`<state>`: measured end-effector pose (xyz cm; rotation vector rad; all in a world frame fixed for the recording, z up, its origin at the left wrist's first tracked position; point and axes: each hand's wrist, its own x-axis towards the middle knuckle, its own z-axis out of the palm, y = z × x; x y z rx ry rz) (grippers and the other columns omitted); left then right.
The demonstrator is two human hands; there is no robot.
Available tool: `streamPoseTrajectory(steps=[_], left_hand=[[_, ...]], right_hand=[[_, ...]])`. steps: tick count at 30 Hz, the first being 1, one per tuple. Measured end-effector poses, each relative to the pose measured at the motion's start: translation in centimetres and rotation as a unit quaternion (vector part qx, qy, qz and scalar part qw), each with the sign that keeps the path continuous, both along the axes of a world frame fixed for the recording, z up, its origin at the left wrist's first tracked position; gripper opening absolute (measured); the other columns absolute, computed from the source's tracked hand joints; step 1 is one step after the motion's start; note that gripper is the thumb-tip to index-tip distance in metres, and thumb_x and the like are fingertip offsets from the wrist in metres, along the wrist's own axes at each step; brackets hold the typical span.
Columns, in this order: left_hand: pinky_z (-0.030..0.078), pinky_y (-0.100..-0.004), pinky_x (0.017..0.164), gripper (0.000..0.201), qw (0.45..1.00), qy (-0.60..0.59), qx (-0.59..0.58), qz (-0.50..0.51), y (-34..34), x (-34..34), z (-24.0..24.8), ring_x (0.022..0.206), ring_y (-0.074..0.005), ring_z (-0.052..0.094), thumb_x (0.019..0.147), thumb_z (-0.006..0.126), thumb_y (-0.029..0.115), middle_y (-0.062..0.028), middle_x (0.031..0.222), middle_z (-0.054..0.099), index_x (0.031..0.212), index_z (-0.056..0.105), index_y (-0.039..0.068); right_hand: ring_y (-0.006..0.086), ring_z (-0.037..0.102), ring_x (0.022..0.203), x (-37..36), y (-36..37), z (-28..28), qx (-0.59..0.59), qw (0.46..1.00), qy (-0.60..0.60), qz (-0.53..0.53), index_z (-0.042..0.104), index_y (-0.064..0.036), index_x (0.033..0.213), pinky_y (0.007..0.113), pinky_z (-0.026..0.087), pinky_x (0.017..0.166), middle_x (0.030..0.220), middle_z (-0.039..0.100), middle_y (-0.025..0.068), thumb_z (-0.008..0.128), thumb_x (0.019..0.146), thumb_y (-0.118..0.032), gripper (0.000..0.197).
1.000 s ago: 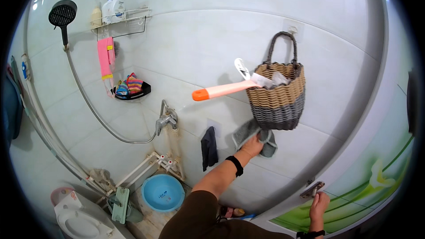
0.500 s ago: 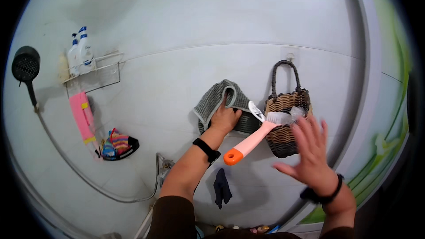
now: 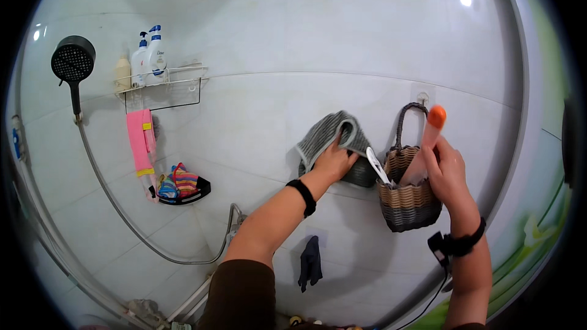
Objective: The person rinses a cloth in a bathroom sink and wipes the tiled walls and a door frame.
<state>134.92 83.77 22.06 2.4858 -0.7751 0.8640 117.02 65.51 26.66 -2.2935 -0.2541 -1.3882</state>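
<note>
My left hand (image 3: 334,162) presses a grey striped cloth (image 3: 330,134) flat against the white tiled wall (image 3: 275,43). To its right a woven tan and grey basket (image 3: 408,198) hangs from a wall hook by its dark handle. My right hand (image 3: 447,174) grips the pink handle of a brush with an orange tip (image 3: 431,131), which stands nearly upright with its head down in the basket. A white comb (image 3: 377,165) sticks out of the basket's left side.
A black shower head (image 3: 72,61) with a hose hangs at the left. A wire shelf (image 3: 160,79) holds bottles, with a pink cloth (image 3: 139,140) hanging below. A black corner tray (image 3: 182,188) holds colourful cloths. A dark rag (image 3: 310,263) hangs low on the wall.
My right hand came off the door handle, rose to the basket and took the brush handle, tipping it upright. My left hand moved the grey cloth up the wall beside the basket.
</note>
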Motion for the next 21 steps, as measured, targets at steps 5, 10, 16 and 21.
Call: streamPoseTrajectory(steps=[5, 10, 16, 21], left_hand=[[0.026, -0.0373, 0.099, 0.062, 0.977, -0.184, -0.041, -0.094, -1.5, 1.2, 6.4, 0.117, -0.0332, 0.033, 0.077, 0.047, 0.043, -0.0207, 0.13, 0.029, 0.122, 0.037, 0.002], [0.031, -0.0374, 0.095, 0.063, 0.971, -0.198, -0.045, -0.125, 0.4, 1.9, 14.3, 0.115, -0.0313, 0.036, 0.074, 0.05, 0.042, -0.0149, 0.128, 0.034, 0.123, 0.037, 0.004], [0.027, -0.0365, 0.099, 0.062, 0.961, -0.259, -0.092, -0.027, 6.2, 4.9, 21.1, 0.12, -0.0295, 0.03, 0.079, 0.041, 0.047, -0.0132, 0.138, 0.017, 0.119, 0.043, 0.0], [0.032, -0.0362, 0.095, 0.056, 0.93, -0.321, -0.161, 0.082, 14.7, 8.5, 20.5, 0.115, -0.0287, 0.037, 0.078, 0.045, 0.046, -0.0103, 0.136, 0.023, 0.107, 0.054, -0.001]], right_hand=[[0.0275, 0.045, 0.073, 0.0, -0.3, -2.4, -0.11, 0.992, -0.064, -0.006, 0.051, -0.0043, 0.084, 0.036, 0.033, 0.071, 0.077, 0.05, 0.0099, 0.048, 0.078, -0.012, 0.01], [0.0288, 0.045, 0.08, 1.2, -1.5, -3.3, -0.035, 0.995, -0.087, 0.035, 0.05, -0.0004, 0.086, 0.036, 0.035, 0.072, 0.082, 0.048, 0.014, 0.041, 0.081, -0.012, 0.015], [0.0161, 0.045, 0.083, 0.7, -3.5, -5.5, 0.063, 0.992, -0.095, 0.046, 0.048, 0.0004, 0.093, 0.027, 0.036, 0.076, 0.09, 0.046, 0.008, 0.035, 0.086, -0.011, 0.018], [0.015, 0.045, 0.085, 2.3, -4.2, -6.2, 0.107, 0.986, -0.084, 0.095, 0.047, 0.0021, 0.098, 0.026, 0.036, 0.077, 0.093, 0.048, 0.0081, 0.033, 0.089, -0.019, 0.027]])
